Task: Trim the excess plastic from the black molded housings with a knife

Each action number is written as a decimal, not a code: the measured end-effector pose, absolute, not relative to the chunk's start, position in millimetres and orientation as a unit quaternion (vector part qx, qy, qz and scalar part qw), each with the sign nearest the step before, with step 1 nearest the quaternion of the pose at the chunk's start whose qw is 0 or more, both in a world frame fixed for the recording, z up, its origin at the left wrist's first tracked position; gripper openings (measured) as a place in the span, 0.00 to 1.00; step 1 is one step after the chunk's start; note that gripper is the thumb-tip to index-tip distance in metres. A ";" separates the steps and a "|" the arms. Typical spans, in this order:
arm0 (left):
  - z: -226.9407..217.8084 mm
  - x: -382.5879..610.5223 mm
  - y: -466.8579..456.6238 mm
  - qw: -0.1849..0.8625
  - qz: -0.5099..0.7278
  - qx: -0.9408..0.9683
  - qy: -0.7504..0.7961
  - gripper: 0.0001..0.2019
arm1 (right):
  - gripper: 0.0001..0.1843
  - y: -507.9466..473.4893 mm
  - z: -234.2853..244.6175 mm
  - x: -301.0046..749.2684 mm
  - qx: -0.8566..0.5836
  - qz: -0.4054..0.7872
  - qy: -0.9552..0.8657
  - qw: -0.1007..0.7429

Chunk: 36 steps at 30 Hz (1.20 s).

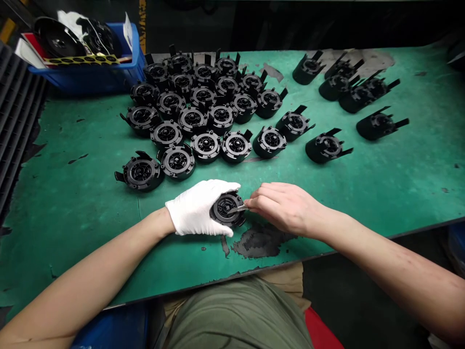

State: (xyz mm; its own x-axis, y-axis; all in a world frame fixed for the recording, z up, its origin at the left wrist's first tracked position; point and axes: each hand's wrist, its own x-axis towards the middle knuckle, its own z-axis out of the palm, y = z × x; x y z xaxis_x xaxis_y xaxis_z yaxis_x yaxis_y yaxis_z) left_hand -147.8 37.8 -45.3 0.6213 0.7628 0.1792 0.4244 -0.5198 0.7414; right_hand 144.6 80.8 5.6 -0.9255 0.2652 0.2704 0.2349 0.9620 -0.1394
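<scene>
My left hand (pixel 198 207), in a white glove, is wrapped round a round black plastic housing (pixel 227 207) near the front of the bench. Its ribbed, ringed face is turned up toward me. Bare and closed, my right hand (pixel 281 206) grips a slim silver metal tool (pixel 238 209) at the housing's right side. The tool's tip reaches over the ringed face, close to its centre; whether it touches is not clear. Fingers hide most of the tool's handle. Beyond my hands stands a group of similar black housings (pixel 178 161), several with upright tabs.
More black housings (pixel 329 147) stand apart on the right of the green bench top (pixel 410 184). A blue bin (pixel 87 80) with mixed items sits at the back left. Grey ribbed trays (pixel 16 121) line the left edge. Dark worn patches (pixel 263 241) mark the surface near me.
</scene>
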 end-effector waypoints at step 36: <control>-45.6 -147.1 38.2 0.357 0.251 0.828 0.353 0.54 | 0.10 105.4 35.6 140.5 -0.056 -0.005 -0.998 0.036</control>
